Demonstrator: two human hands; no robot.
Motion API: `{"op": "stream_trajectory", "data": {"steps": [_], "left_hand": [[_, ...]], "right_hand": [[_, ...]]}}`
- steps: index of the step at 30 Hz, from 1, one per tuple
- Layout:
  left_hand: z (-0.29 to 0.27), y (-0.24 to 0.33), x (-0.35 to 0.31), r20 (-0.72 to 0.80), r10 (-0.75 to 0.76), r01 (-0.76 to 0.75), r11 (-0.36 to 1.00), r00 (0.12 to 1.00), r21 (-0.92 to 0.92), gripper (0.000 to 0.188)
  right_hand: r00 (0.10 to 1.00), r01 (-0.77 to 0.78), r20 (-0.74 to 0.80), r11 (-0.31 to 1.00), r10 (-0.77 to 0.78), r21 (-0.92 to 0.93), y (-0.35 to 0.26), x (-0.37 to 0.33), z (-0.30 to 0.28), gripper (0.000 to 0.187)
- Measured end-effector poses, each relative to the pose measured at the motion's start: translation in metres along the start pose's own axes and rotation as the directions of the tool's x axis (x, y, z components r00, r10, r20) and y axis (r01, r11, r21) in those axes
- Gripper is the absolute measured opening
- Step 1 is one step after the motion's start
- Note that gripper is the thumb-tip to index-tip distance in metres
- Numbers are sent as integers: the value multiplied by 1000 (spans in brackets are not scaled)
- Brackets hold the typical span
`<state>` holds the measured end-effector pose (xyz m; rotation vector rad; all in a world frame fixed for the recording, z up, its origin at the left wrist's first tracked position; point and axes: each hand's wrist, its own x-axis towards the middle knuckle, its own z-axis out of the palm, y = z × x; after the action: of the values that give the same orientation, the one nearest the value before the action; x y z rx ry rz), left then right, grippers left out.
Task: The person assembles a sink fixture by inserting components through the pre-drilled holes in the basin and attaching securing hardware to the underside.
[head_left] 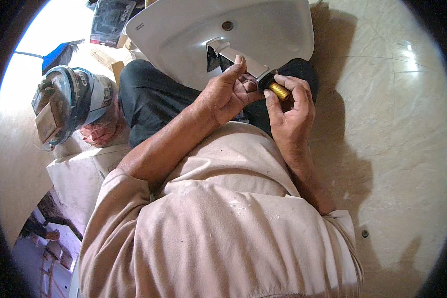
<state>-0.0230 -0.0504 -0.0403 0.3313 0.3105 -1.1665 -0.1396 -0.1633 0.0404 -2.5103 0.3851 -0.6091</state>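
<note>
A chrome basin faucet lies tilted across my lap, its spout end up and left over a white washbasin. My left hand is wrapped under the faucet's body, thumb up along its side. From the faucet's base sticks out a brass threaded shank, pointing right and down. At the base sits a dark ring. My right hand pinches around the ring and shank with thumb and fingers. Part of the left fingers is hidden behind the faucet.
To the left stand a bucket with things on its lid and a white box. A dark plastic package lies beyond them. Tiled floor stretches to the right, with a small round object on it.
</note>
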Motion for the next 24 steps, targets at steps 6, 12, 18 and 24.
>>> {"op": "stream_trajectory", "data": {"steps": [6,12,18,24], "left_hand": [[4,15,-1,69,131,-127,990,989,-59,42],[-25,70,-14,75,353,-358,932,933,64,52],[-28,85,-36,136,389,-405,905,911,130,54],[-36,74,-51,6,378,-371,907,926,200,59]], "right_hand": [[951,-285,80,744,299,605,9,-2,3,45],[883,-149,469,955,13,256,75,-16,30,21],[730,7,683,999,-33,41,74,-29,66,25],[667,18,745,1000,-1,-15,62,-20,58,20]]}}
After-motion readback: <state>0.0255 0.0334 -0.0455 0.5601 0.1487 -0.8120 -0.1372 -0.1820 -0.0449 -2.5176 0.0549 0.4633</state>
